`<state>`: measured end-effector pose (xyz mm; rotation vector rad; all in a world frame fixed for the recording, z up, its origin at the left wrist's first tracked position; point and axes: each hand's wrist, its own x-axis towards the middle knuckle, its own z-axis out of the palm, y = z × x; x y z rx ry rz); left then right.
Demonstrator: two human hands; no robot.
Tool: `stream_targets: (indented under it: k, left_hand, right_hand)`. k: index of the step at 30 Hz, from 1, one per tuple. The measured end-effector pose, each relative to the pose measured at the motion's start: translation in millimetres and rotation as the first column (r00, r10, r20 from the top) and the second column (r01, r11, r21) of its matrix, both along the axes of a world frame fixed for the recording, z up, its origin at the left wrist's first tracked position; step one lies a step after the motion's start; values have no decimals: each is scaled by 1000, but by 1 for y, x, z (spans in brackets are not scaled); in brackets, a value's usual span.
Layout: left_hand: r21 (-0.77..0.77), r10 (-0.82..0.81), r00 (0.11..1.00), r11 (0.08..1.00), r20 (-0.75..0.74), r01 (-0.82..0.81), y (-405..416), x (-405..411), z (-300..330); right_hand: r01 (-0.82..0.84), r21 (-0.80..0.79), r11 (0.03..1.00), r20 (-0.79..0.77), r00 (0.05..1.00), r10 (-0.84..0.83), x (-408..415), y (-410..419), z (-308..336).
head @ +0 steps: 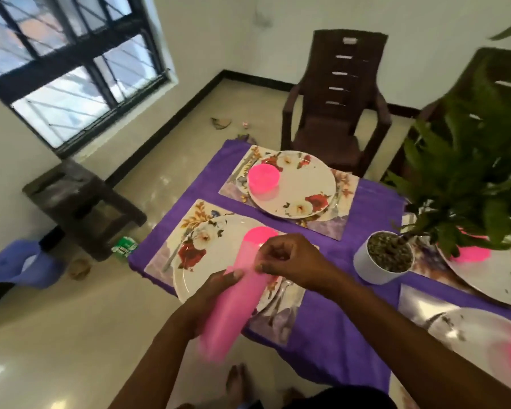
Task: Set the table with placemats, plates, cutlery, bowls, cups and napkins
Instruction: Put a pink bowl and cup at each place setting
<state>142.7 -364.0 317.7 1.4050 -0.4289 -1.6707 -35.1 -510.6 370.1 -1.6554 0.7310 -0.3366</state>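
Bright daylight enters through the window (71,63), glare sheens the floor (171,178), wide-angle bending warps the edges, and motion blur, seemingly, softens the plant (466,172)

Both forearms (425,335) are bare with no sleeves, feet (236,379) look bare, and dark clothing (337,399) shows below.

Four floral plates (298,187), four placemats (341,222), perhaps four pink bowls (263,179), two chairs (334,113).
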Motion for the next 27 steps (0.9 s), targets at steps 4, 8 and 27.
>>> stream_targets:
  k: [4, 8, 27]
  left_hand:
    - [-29, -145, 974, 988, 176, 152, -34, 12, 4]
    - [-73, -250, 957, 962, 150, 263, -54, 19, 4]
    - [-62, -323, 936, 941, 139, 334, -72, 37, -24]
  right_hand:
    - [147, -114, 982, -76, 985, -157, -13, -13, 12]
    - [417, -120, 901, -25, 906, -423, -34, -20, 9]
    - [554, -559, 617, -250, 597, -762, -38, -38, -80]
